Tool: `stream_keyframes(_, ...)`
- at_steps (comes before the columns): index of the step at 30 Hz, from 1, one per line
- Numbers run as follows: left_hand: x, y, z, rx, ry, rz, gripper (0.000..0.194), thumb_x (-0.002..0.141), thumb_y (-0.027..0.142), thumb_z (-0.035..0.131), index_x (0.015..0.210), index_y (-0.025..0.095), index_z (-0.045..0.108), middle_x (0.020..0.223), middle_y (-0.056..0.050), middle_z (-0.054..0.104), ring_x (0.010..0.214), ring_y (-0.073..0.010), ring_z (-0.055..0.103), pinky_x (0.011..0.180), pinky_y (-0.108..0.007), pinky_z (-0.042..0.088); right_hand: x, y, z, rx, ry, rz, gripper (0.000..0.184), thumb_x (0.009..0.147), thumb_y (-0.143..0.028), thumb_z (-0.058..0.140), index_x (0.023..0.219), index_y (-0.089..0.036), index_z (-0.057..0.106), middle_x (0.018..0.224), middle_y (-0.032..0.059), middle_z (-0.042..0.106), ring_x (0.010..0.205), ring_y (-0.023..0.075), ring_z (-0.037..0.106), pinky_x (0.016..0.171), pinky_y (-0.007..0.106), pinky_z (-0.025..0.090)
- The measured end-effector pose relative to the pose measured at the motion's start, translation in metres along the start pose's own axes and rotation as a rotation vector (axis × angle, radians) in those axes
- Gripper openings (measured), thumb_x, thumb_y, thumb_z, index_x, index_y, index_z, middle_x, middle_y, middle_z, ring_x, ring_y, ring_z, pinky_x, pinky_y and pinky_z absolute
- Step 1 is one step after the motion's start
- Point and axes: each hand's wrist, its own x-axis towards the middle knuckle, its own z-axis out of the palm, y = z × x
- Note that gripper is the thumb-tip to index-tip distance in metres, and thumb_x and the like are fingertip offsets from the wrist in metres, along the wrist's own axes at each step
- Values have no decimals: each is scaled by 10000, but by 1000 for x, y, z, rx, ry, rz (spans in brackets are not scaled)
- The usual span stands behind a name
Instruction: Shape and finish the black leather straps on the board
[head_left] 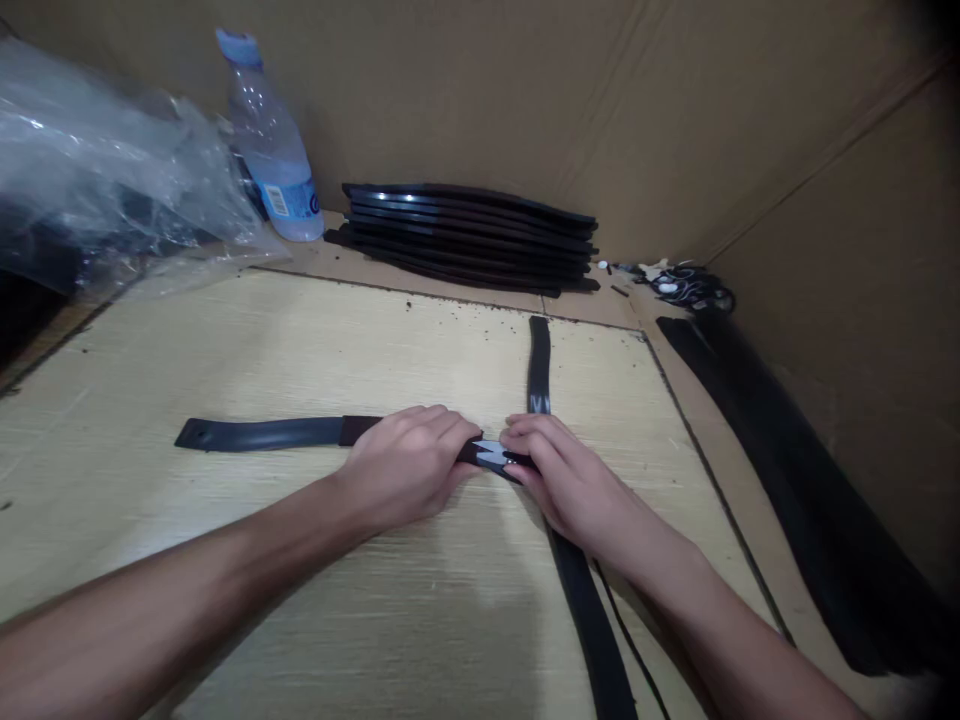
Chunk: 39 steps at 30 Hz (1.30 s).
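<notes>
Currently, the left hand [412, 462] has its grip wrapped around a black strap [262, 434] extending leftward over the tabletop [315, 610]; the right hand [559, 468] pinches small snips [493, 458], blades at the strap, near a second strap [583, 620].

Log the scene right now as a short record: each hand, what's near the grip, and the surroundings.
Left hand: gripping a black strip laid sideways
Right hand: holding a silver-bladed tool at the black strip's inner end
Beneath right hand: second strip, running far to near
Surface: pale board
Back: strip stack, upright bottle
Back left: clear plastic
Right side: more dark strips
Unclear: exact tool type
</notes>
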Motion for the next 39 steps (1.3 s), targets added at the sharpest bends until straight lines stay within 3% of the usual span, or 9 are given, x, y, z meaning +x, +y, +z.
stream_keyframes(6,0,-1,0,-2,3,-2,297,862,369,462,1028,149,574,928,-78,631,864,-220,580,768,-361,467,1,2,2,-6,-6,-28,147,911,-169,431,1046,-153,486,1036,122,550,1140,240,445,948,428,431)
stream_keyframes(12,1,-1,1,-6,-2,14,309,872,378,442,1036,147,566,935,-82,630,871,-220,579,773,-365,467,-1,2,-2,79,1,32,150,905,-181,447,1046,-169,497,1001,95,567,1053,216,507,906,399,456)
stream_keyframes(29,0,-1,2,1,9,23,309,870,384,444,1025,145,566,929,-83,631,864,-219,585,764,-361,471,-8,3,-9,85,18,94,222,894,-188,463,1106,-194,529,1099,97,557,1049,214,536,922,393,458)
stream_keyframes(39,-1,-1,2,15,24,28,337,862,373,463,1080,135,558,967,-84,648,874,-225,591,780,-375,481,-3,2,-4,79,9,27,202,911,-176,433,1103,-178,494,1078,97,547,1085,209,496,951,404,432)
